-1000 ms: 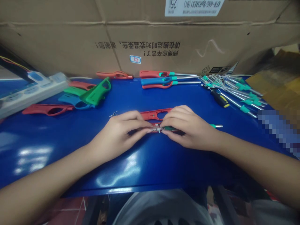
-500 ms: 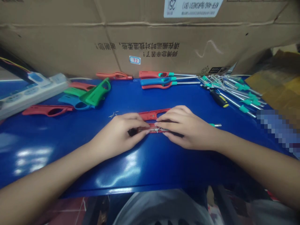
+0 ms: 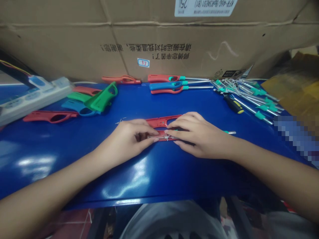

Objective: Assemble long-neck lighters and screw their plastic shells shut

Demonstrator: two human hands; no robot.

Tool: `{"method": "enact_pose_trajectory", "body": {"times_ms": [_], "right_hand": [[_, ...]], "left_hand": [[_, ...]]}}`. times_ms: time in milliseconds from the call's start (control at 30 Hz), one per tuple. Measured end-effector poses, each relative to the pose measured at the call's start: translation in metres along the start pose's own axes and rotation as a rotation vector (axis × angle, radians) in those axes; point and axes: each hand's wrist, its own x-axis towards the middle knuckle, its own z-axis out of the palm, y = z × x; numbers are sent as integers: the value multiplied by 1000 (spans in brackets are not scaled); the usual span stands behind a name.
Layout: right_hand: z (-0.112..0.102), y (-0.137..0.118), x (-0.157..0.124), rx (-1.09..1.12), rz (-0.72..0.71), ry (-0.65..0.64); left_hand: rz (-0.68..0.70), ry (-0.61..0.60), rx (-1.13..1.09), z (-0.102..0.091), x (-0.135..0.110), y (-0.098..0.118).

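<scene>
My left hand point(image 3: 127, 137) pinches the left end of a red lighter shell half point(image 3: 162, 133) lying on the blue table, thumb at its near side. Small metal parts show inside the shell. From the right, my right hand point(image 3: 199, 136) closes its fingers and thumb on the same shell, hiding its right part. A metal tube point(image 3: 232, 132) with a green collar sticks out beyond the right hand. Just behind lies a second red shell half point(image 3: 159, 122), partly covered by both hands. Several small screws point(image 3: 121, 120) lie by the left hand.
At the left are colored lighter shells point(image 3: 102, 99) and a white power strip point(image 3: 37, 94). Lighters with metal tubes point(image 3: 169, 85) lie at the back. A pile of tubes point(image 3: 251, 93) and a black-yellow screwdriver point(image 3: 233, 104) are at right. A cardboard box point(image 3: 74, 43) stands behind.
The left fingers have shifted slightly on the red shell, and the thumb has drawn back a little to the left. My right hand is almost unmoved.
</scene>
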Motion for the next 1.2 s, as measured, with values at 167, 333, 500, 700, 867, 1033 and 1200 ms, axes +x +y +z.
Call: {"method": "enact_pose_trajectory", "body": {"times_ms": [167,333,500,700,867,1033,1200], "right_hand": [[-4,-4,0,-59,-9,-61],[-7,-4,0,-93,-23,-82],[-11,2,-1,-88,-2,-17],[-19,2,-1,-144,1,44],[-23,0,1,-199,44,-12],[-22,3,-1,-183,81,-48],[-18,4,-1,-133,89,-69]], "left_hand": [[29,10,30,1,0,3],[65,18,66,0,-2,4],[91,93,88,-2,-5,7],[204,67,187,2,-5,4],[195,16,119,3,-2,0],[200,-9,105,0,-1,0],[220,-6,121,1,-1,-1]]}}
